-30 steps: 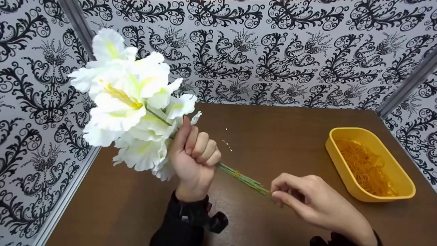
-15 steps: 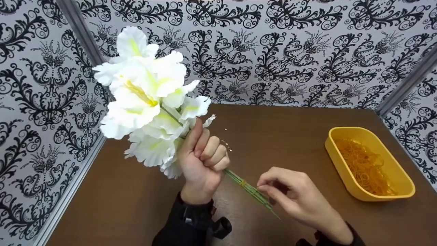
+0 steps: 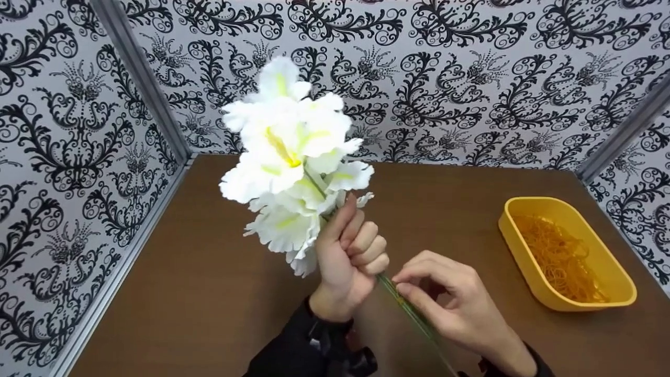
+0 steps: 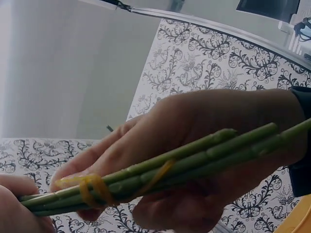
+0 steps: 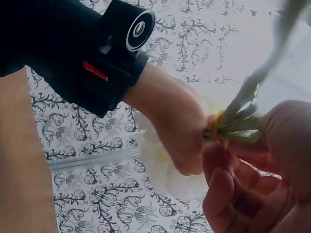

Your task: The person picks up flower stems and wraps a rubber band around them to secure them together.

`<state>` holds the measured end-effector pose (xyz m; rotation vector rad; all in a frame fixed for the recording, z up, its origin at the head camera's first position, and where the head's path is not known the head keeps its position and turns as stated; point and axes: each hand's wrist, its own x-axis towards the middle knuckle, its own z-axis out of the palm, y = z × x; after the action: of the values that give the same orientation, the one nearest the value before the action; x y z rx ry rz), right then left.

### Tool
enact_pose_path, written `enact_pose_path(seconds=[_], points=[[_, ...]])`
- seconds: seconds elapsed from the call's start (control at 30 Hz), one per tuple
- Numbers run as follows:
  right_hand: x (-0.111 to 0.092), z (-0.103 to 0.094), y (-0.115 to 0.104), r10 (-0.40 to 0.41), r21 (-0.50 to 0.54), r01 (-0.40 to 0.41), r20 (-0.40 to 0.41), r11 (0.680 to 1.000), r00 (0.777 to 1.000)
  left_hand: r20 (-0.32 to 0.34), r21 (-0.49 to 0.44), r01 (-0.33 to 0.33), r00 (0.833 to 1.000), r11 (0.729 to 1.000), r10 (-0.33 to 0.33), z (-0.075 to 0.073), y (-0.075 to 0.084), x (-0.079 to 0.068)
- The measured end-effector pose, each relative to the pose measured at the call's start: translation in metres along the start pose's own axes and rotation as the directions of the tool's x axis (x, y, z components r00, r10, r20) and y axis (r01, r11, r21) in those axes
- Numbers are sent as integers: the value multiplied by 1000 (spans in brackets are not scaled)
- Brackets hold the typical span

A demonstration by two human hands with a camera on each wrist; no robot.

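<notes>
A bunch of artificial white flowers (image 3: 285, 157) with yellow-green centres leans up and left in the head view. My left hand (image 3: 348, 262) grips its green stems (image 4: 209, 155) just below the blooms, fingers curled round them. A yellow rubber band (image 4: 97, 190) is wound round the stems below that hand, one strand running slantwise along them in the left wrist view. Thumb and forefinger of my right hand (image 3: 450, 298) pinch at the band, against the stems. The right wrist view shows the band (image 5: 219, 124) right by the right fingers, with the left hand (image 5: 180, 131) behind.
A yellow tray (image 3: 513, 246) holding a heap of rubber bands (image 3: 560, 256) stands on the brown table (image 3: 209, 293) at the right. Patterned panels (image 3: 419, 84) enclose the table at the back and sides. Small pale specks seen earlier are hidden now.
The left hand has carried the bunch rightward, and the stem ends have swung down. The right hand has slid from the stem ends up toward the left hand, with the band now at its fingertips.
</notes>
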<state>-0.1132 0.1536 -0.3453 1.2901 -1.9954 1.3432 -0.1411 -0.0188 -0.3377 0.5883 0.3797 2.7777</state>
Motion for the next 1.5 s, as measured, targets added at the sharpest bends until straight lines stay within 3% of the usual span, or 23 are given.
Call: enact_pose_path(seconds=[0.17,0.3,0.4,0.5,0.8,0.97,1.07,1.13,1.2,1.3,1.33,1.4,1.5], points=[[-7,2,3,68,-7,-68,70,998,995,-26,-32,-41,999,999,40,-1,6,1],[-12,3,6,166,-17,-166,180,986,970,-10,-59,-62,998,996,61,-3,9,2],[-13,3,8,194,-14,-196,231,980,953,13,-71,-67,998,995,68,-4,11,2],[-13,2,8,206,-22,-207,258,978,944,23,-66,-61,998,996,63,-4,11,3],[-13,3,9,180,-145,-147,251,978,951,42,-22,-32,999,999,33,-5,10,3],[-16,3,11,225,-160,-186,276,970,935,60,111,17,998,994,-23,-6,8,4],[-18,3,12,270,-138,-238,299,961,915,50,292,60,996,954,-78,-5,6,5],[-19,3,13,275,-123,-249,292,961,916,25,440,75,995,895,-96,-3,6,5],[-19,3,13,277,-116,-255,260,960,925,20,597,58,996,800,-87,-1,5,4],[-18,2,14,291,-116,-273,187,955,938,41,798,-5,998,602,-45,-1,4,5],[-18,2,15,303,-118,-287,163,951,939,55,854,-26,998,520,-40,-1,4,5],[-19,1,17,332,-130,-315,130,940,934,65,945,-46,997,324,-46,-3,4,6],[-23,0,23,370,-159,-351,112,923,922,60,998,-61,995,-12,-74,-7,7,7]])
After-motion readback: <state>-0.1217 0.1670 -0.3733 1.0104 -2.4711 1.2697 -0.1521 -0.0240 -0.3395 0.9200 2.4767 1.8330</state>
